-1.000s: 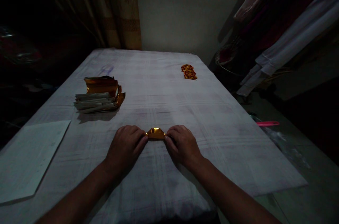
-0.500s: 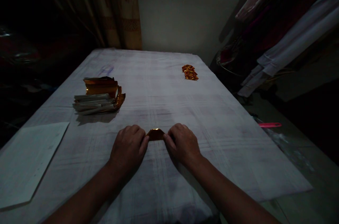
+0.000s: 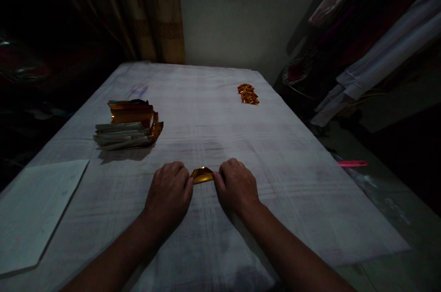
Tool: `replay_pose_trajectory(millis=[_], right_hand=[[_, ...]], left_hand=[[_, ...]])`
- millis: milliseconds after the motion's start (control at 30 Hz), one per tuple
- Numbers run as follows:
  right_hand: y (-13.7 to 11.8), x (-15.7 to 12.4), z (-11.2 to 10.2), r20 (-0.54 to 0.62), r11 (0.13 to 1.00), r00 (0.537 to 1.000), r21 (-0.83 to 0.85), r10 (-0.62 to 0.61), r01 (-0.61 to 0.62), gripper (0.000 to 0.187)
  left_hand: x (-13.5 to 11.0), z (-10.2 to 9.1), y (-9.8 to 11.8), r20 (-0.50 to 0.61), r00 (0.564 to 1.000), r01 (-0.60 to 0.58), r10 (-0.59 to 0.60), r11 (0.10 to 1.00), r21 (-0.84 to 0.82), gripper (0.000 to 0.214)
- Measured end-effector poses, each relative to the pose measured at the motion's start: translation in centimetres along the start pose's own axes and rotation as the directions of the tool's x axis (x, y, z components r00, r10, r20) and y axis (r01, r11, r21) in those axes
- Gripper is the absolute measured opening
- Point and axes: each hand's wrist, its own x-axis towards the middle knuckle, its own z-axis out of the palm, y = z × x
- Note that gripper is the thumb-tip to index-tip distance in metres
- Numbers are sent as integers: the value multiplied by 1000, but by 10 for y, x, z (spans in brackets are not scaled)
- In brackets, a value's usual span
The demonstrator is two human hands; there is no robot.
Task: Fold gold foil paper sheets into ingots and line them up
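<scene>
Gold foil (image 3: 202, 177), ends pinched in both hands (image 3: 168, 191)

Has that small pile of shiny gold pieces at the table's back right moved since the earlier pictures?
No. Judged against the back right corner of the table, the gold pile sits where it did.

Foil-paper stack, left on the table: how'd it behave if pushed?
The foil-paper stack probably splays: its grey edges lie uneven. Sheets likely bend easily, looking thin and curved at the right end. Shiny gold faces may slip.
</scene>
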Motion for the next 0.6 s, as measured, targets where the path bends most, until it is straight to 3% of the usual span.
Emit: replay_pose_trajectory(millis=[267,467,533,600], right_hand=[[-2,3,-1,53,999,998,11,40,-40,5],[4,4,4,21,999,999,37,30,-31,11],[5,2,4,-7,996,1000,84,1,0,14],[5,-1,3,-28,985,993,131,-113,115,22]], left_hand=[[-3,1,-1,-32,999,-5,4,1000,-25,19],[-6,6,-3,-67,994,-90,89,996,-17,31],[-7,9,-4,-68,993,-93,93,996,3,32],[-7,10,-5,-63,994,-91,92,996,15,32]])
